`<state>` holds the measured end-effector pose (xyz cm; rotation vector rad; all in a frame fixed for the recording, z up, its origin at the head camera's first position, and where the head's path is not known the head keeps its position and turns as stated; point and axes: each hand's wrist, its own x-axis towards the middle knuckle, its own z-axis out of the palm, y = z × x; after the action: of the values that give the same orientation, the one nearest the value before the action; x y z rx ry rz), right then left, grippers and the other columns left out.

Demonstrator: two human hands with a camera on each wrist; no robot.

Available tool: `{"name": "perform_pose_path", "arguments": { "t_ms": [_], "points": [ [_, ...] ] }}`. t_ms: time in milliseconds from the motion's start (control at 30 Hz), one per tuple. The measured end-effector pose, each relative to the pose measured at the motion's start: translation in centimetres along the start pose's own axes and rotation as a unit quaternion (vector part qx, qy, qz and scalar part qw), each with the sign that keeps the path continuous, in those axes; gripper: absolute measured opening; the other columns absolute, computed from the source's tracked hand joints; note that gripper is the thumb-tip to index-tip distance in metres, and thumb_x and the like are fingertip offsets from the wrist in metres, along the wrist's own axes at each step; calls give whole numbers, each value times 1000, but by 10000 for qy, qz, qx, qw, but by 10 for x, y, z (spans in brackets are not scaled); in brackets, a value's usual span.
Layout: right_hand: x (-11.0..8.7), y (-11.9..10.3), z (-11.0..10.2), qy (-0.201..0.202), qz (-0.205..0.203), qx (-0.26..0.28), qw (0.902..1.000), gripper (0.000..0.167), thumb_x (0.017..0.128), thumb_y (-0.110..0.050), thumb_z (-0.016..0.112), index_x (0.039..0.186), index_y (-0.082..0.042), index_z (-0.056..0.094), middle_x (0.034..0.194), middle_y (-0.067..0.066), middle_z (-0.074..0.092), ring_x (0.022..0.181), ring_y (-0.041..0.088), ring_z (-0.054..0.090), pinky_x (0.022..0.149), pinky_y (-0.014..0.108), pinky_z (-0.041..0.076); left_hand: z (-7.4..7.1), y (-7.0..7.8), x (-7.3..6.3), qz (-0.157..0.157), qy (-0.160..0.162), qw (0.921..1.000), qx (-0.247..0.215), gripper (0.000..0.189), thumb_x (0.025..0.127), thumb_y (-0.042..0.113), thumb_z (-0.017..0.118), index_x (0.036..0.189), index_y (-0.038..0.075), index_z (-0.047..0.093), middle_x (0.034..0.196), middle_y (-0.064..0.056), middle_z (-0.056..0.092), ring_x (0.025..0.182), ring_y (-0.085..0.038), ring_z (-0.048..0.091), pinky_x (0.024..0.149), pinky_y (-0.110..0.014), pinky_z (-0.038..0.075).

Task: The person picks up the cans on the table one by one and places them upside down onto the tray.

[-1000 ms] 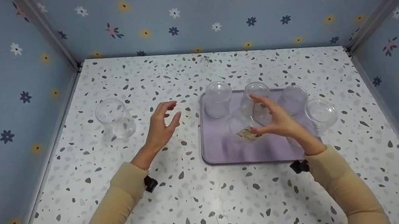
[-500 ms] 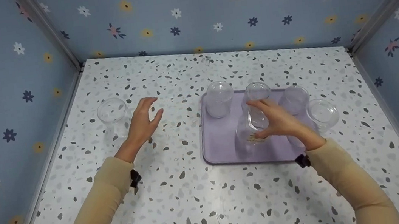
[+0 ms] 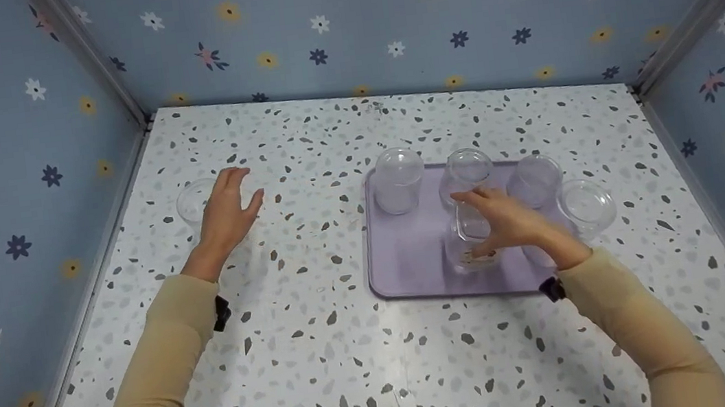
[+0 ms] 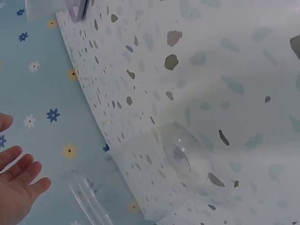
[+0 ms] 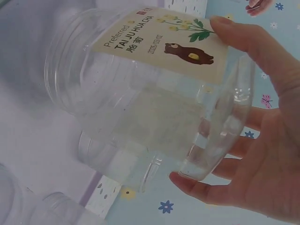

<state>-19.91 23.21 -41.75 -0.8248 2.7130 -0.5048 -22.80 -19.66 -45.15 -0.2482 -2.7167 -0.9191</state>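
My right hand (image 3: 513, 223) grips a clear plastic jar (image 5: 140, 98) by its base end, thumb on the cream label (image 5: 178, 47) with a bear and flowers. The jar is upside down, its threaded mouth facing the lilac tray (image 3: 406, 274), close over the front part of it. On the left, my left hand (image 3: 223, 213) has its fingers spread and holds nothing. It overlaps another clear jar (image 3: 190, 200) on the speckled table and hides much of it in the head view. That jar (image 4: 185, 157) shows apart from the fingers in the left wrist view.
Along the tray's back stand several clear jars, including a left one (image 3: 399, 182), a middle one (image 3: 465, 166) and a right one (image 3: 538, 182). Another clear container (image 3: 585, 204) sits at the tray's right edge. Flower-patterned walls (image 3: 354, 25) border the speckled table (image 3: 325, 346).
My left hand has moved left and away from me, to the lone jar. The right hand has brought its jar down and slightly right over the tray, still gripping it.
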Motion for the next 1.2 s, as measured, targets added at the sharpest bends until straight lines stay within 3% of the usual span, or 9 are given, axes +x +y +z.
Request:
{"name": "perform_pose_path", "arguments": {
  "t_ms": [133, 467, 733, 967, 1200],
  "points": [
    [0, 3, 1, -130, 140, -86, 9998, 95, 55, -26, 83, 135, -9, 34, 130, 23, 36, 116, 40, 35, 91, 55, 32, -6, -8, 3, 21, 53, 9997, 230, 40, 88, 17, 54, 121, -6, 45, 118, -19, 42, 103, -31, 46, 86, -41, 39],
    [-2, 7, 2, -165, 159, -28, 9997, 93, 54, -22, 83, 133, -8, 35, 130, 21, 36, 116, 40, 35, 92, 54, 30, -18, -25, 6, -257, -132, 9969, 731, 49, 88, 20, 55, 126, -7, 40, 122, -24, 38, 112, -37, 39, 94, -45, 31],
    [-2, 11, 3, -250, 138, 6, 9996, 90, 55, -21, 83, 132, -9, 36, 130, 17, 38, 116, 37, 36, 93, 51, 31, -26, -38, 7, -526, -266, 9923, 1090, 62, 85, 33, 58, 127, -8, 37, 125, -27, 34, 115, -40, 34, 94, -51, 27],
    [-1, 13, 5, -214, -21, -80, 9997, 90, 54, -20, 83, 130, -9, 37, 127, 17, 41, 114, 35, 39, 92, 50, 33, -29, -44, 6, -967, -669, 9854, 1232, 81, 79, 49, 59, 133, -4, 30, 129, -27, 27, 117, -42, 27, 87, -60, 26],
    [-2, 13, 4, -249, -85, -100, 9996, 91, 53, -18, 84, 130, -8, 38, 127, 19, 41, 114, 36, 38, 91, 51, 33, -32, -46, 4, -1325, -1098, 9786, 1133, 93, 75, 54, 60, 137, -4, 22, 133, -30, 18, 119, -48, 21, 88, -64, 23]
  ]
}}
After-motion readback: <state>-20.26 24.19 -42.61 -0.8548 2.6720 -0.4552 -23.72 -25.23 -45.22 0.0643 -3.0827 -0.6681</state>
